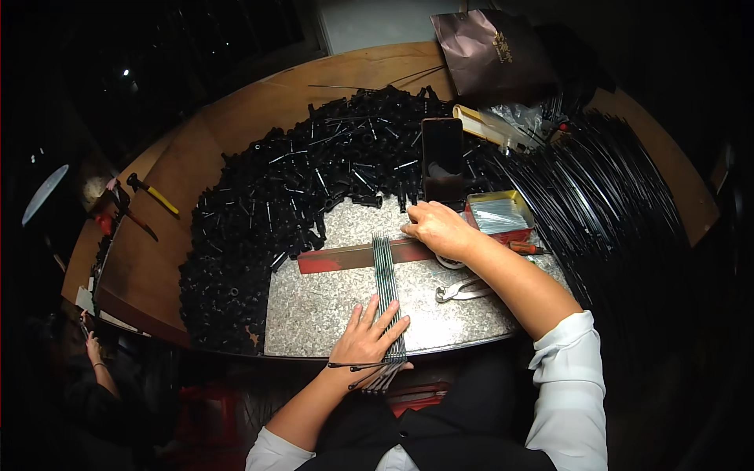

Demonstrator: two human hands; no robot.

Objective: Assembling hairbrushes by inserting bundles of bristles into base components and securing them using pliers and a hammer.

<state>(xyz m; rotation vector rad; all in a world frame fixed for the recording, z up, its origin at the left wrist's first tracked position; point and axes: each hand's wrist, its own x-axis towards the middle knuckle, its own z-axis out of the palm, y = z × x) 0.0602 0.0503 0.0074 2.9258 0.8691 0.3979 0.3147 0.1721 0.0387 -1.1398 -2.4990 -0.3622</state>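
Observation:
A flat row of thin dark metal rods lies lengthwise on the speckled grey work surface, across a red-brown bar. My left hand rests on the near part of the rods, fingers spread. Their dark, bulbed near ends stick out past the table edge, and a few rods slant under my left wrist. Farther up, my right hand has its fingers curled together at the edge of a large heap of short black tubular parts. What its fingertips hold, if anything, is hidden.
Right of the rods lie metal pincers, an orange-handled screwdriver and a box of thin pale sticks. A phone stands behind. Long black rods fill the right; a paper bag sits far back. Another person's hand shows left.

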